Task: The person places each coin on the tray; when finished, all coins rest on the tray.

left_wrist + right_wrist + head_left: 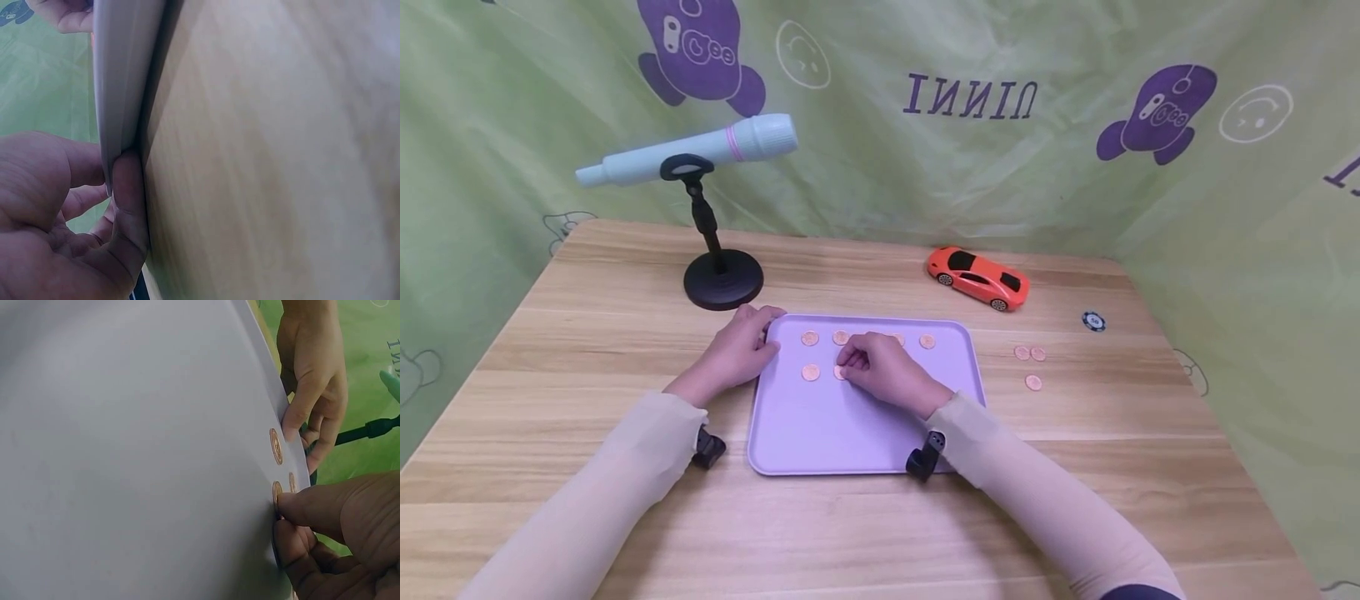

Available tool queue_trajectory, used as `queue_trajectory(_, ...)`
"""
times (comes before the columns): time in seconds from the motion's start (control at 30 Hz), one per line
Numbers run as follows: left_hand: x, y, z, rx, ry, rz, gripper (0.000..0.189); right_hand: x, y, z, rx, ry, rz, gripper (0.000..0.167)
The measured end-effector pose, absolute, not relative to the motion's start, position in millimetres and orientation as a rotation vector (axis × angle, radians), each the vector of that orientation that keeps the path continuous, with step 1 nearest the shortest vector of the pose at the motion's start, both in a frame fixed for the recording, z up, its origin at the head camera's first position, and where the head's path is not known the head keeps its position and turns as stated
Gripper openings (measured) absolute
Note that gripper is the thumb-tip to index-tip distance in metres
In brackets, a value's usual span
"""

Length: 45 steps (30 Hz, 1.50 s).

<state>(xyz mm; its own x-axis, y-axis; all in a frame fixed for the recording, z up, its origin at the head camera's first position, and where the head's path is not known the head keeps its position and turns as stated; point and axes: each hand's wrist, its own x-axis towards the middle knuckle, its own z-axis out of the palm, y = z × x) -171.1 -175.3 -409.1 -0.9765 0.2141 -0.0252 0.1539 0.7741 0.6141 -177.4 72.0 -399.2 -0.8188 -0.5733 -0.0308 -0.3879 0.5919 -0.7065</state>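
Observation:
A lilac tray (835,425) lies on the wooden table (625,333) with several copper coins in its far half. My right hand (850,364) rests on the tray, and its thumb and fingertips pinch one coin (277,490) that lies flat there. Another coin (810,372) sits just left of it, with a row of coins (809,338) beyond. My left hand (766,335) grips the tray's far left corner. In the left wrist view its thumb (128,194) presses against the tray rim (122,75).
Three loose coins (1033,382) lie on the table right of the tray. A dark poker chip (1093,320) and an orange toy car (977,277) sit farther back right. A pale toy microphone on a black stand (722,279) is behind the left hand.

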Motion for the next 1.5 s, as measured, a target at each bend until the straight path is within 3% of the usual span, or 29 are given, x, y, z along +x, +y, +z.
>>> queue_trajectory(0.6, -168, -178, -406, 0.319, 2.881, 0.993, 0.045, -178, 100, -393, -0.721, 2.577, -1.11, 0.011)
queue_trajectory(0.93, -170, -180, -407, 0.309, 2.867, 0.991, 0.046, -177, 170, -380, -0.599, 2.72, -1.216, 0.018)
queue_trajectory(1.2, -172, -178, -408, 0.312, 2.856, 0.983, 0.046, -170, 240, -382, -0.365, 2.853, -1.076, 0.018)
queue_trajectory(1.5, -173, -176, -408, 0.329, 2.858, 0.978, 0.046, -155, 293, -391, -0.277, 2.974, -0.928, 0.021)
